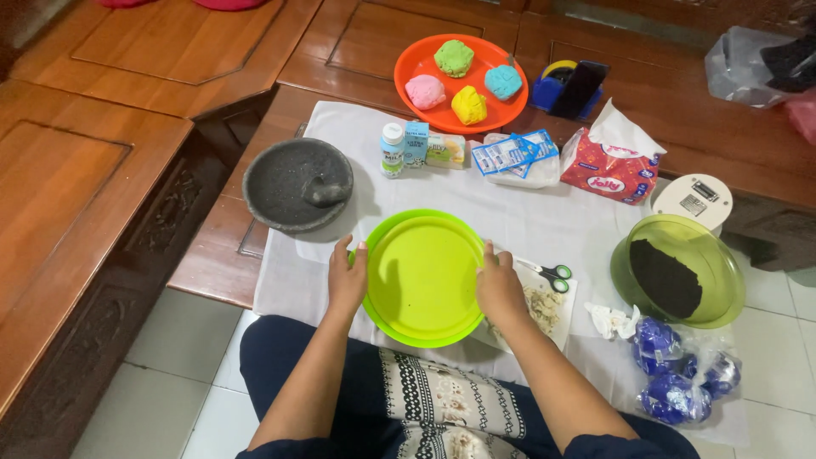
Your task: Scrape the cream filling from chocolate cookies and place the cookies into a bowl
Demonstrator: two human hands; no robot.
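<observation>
While L hand [347, 282] & R hand [498, 287] grip its rim, round lime-green plate [422, 276] sits empty, glossy.

You sit before low furniture of reddish-brown wood [153, 59] with panelled tops and carved sides, a white cloth [544, 225] spread over its nearest surface, pale square floor tiles [161, 382] beneath, all evenly lit with soft shadows.
</observation>
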